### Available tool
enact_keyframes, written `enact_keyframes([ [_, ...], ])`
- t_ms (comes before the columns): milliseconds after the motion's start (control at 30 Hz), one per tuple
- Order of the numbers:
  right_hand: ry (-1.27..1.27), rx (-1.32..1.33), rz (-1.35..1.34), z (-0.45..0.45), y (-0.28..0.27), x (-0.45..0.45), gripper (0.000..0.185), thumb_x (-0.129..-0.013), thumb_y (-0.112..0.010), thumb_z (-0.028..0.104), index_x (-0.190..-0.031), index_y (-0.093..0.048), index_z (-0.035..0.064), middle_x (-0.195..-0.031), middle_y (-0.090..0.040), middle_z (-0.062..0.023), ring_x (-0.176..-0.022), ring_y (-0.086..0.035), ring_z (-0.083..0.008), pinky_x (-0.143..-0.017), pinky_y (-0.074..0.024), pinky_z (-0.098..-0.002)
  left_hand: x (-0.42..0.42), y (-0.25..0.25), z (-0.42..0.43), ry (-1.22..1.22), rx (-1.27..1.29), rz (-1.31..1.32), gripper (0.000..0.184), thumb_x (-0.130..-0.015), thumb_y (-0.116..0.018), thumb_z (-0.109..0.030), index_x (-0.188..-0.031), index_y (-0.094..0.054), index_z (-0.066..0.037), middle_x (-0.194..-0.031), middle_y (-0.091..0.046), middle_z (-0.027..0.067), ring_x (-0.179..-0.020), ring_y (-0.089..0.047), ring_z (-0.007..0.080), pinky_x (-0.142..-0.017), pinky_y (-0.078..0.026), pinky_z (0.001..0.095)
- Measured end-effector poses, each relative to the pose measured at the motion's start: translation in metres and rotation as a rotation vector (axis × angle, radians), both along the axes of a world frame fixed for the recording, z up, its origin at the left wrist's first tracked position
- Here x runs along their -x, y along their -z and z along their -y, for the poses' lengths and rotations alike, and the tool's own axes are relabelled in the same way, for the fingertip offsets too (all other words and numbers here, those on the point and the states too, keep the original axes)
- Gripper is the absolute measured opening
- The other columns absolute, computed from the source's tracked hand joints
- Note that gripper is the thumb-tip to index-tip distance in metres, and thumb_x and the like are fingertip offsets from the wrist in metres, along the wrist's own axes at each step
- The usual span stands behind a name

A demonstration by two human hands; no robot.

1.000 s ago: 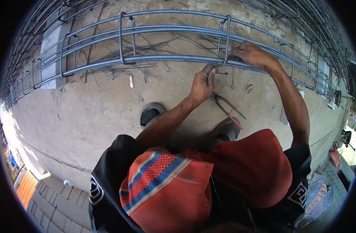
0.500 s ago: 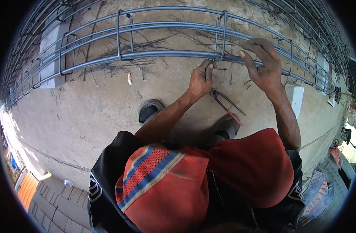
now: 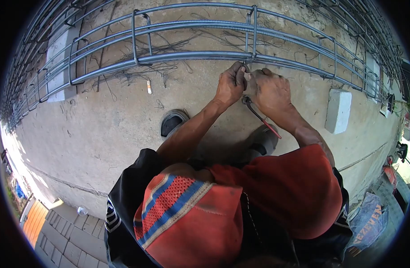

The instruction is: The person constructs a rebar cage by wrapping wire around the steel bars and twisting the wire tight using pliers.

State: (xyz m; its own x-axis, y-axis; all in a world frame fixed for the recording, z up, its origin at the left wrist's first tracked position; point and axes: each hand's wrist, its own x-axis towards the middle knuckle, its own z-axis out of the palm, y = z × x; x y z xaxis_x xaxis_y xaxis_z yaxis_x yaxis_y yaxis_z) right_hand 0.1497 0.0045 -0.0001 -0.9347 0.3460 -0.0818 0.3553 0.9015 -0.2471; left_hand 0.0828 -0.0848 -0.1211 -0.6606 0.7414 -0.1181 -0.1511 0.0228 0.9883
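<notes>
A long cage of steel rebar (image 3: 187, 55) with square stirrups (image 3: 134, 38) runs across the upper part of the head view. My left hand (image 3: 231, 84) is closed in a pinch just under the lower bar, on a thin tie wire by a stirrup. Right beside it, my right hand (image 3: 273, 93) has its fingers bent in toward the same spot; what they grip is hidden. Below the hands, a pair of pincers (image 3: 264, 119) with a red handle lies on the floor, partly covered by my right hand.
Loose wire offcuts (image 3: 162, 49) lie scattered under and behind the cage. White blocks (image 3: 338, 111) stand at right and left. A small white and orange stub (image 3: 149, 87) lies on the concrete floor (image 3: 102, 134). More rebar (image 3: 365, 27) is stacked at the upper right.
My right hand has come down and left from above the bars to meet my left hand, now covering part of the pincers. My left hand has stayed nearly in place.
</notes>
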Motion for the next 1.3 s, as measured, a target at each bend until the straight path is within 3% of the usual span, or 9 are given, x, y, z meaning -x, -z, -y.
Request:
enact_keyframes([
  [267, 0.136, 0.126, -0.097, 0.022, 0.018, -0.022, 0.014, -0.078, -0.056, 0.012, -0.085, -0.059, 0.0009, -0.070, -0.060, -0.0190, -0.060, -0.060, -0.0352, -0.054, -0.0484, -0.0424, 0.028, -0.031, 0.014, 0.295, 0.209, 0.164, 0.023, -0.094, -0.043, -0.019, -0.099, -0.057, -0.002, -0.067, -0.061, 0.0044, -0.053, -0.053, 0.0124, -0.051, -0.044, 0.0267],
  [367, 0.157, 0.396, -0.322, 0.017, 0.027, -0.030, 0.019, -0.074, -0.056, 0.012, -0.087, -0.059, -0.0014, -0.073, -0.061, -0.0183, -0.061, -0.062, -0.0317, -0.053, -0.0496, -0.0403, 0.004, -0.049, 0.015, 0.045, 0.223, -0.047, 0.026, -0.095, -0.042, -0.022, -0.108, -0.056, -0.003, -0.071, -0.065, 0.0081, -0.052, -0.057, 0.0135, -0.050, -0.046, 0.0266],
  [533, 0.142, 0.061, -0.222, 0.045, 0.037, -0.023, 0.019, -0.076, -0.057, 0.010, -0.091, -0.060, -0.0009, -0.069, -0.058, -0.0137, -0.057, -0.060, -0.0290, -0.052, -0.0491, -0.0377, 0.016, -0.063, 0.013, 0.051, 0.140, 0.261, 0.033, -0.092, -0.053, -0.028, -0.106, -0.057, 0.002, -0.079, -0.066, 0.0100, -0.069, -0.060, 0.0149, -0.058, -0.047, 0.0270],
  [667, 0.136, -0.048, -0.289, 0.053, 0.054, -0.012, 0.020, -0.077, -0.061, 0.012, -0.092, -0.061, -0.0006, -0.067, -0.058, -0.0128, -0.059, -0.061, -0.0262, -0.051, -0.0487, -0.0351, 0.042, -0.075, 0.005, 0.298, 0.377, -0.161, 0.024, -0.087, -0.057, -0.019, -0.090, -0.064, 0.003, -0.073, -0.067, 0.0103, -0.061, -0.060, 0.0140, -0.060, -0.049, 0.0264],
  [767, 0.097, 0.560, -0.331, 0.033, 0.039, -0.039, 0.026, -0.081, -0.060, 0.018, -0.097, -0.062, -0.0022, -0.075, -0.063, -0.0141, -0.064, -0.064, -0.0184, -0.050, -0.0493, -0.0316, 0.034, -0.079, 0.004, 0.214, 0.361, -0.108, 0.019, -0.086, -0.054, -0.010, -0.081, -0.066, 0.004, -0.070, -0.067, 0.0106, -0.056, -0.058, 0.0134, -0.057, -0.048, 0.0269],
  [867, 0.740, 1.116, -0.496, 0.020, 0.043, -0.040, 0.027, -0.085, -0.061, 0.023, -0.097, -0.065, -0.0006, -0.077, -0.065, -0.0118, -0.066, -0.062, -0.0128, -0.052, -0.0486, -0.0293, 0.039, -0.076, 0.010, 0.332, 0.409, -0.209, 0.017, -0.087, -0.053, -0.009, -0.085, -0.065, 0.003, -0.071, -0.067, 0.0105, -0.055, -0.057, 0.0130, -0.055, -0.046, 0.0286],
  [1000, 0.807, 1.586, -0.466, 0.021, 0.071, -0.016, 0.027, -0.086, -0.060, 0.024, -0.094, -0.066, -0.0011, -0.077, -0.065, -0.0088, -0.063, -0.059, -0.0126, -0.054, -0.0458, -0.0259, 0.052, -0.084, 0.005, 0.445, 0.372, -0.420, 0.014, -0.086, -0.055, -0.009, -0.085, -0.063, 0.001, -0.067, -0.064, 0.0143, -0.056, -0.060, 0.0212, -0.055, -0.047, 0.0310],
  [1200, 0.692, 1.523, -0.427, 0.013, 0.071, -0.011, 0.022, -0.089, -0.051, 0.018, -0.079, -0.059, 0.0006, -0.068, -0.058, -0.0049, -0.055, -0.053, -0.0113, -0.048, -0.0371, -0.0233, 0.044, -0.086, 0.010, 0.429, 0.432, -0.723, 0.005, -0.083, -0.055, -0.007, -0.084, -0.057, -0.002, -0.065, -0.061, 0.0173, -0.059, -0.061, 0.0352, -0.052, -0.048, 0.0408],
  [1300, 0.848, 2.312, -0.416, -0.006, 0.068, -0.020, 0.019, -0.088, -0.048, 0.016, -0.074, -0.054, 0.0031, -0.063, -0.052, -0.0028, -0.049, -0.044, -0.0091, -0.044, -0.0314, -0.0225, 0.040, -0.062, 0.020, 0.409, 0.460, -0.940, 0.007, -0.079, -0.056, -0.004, -0.086, -0.055, -0.004, -0.060, -0.058, 0.0165, -0.056, -0.059, 0.0352, -0.049, -0.047, 0.0431],
])
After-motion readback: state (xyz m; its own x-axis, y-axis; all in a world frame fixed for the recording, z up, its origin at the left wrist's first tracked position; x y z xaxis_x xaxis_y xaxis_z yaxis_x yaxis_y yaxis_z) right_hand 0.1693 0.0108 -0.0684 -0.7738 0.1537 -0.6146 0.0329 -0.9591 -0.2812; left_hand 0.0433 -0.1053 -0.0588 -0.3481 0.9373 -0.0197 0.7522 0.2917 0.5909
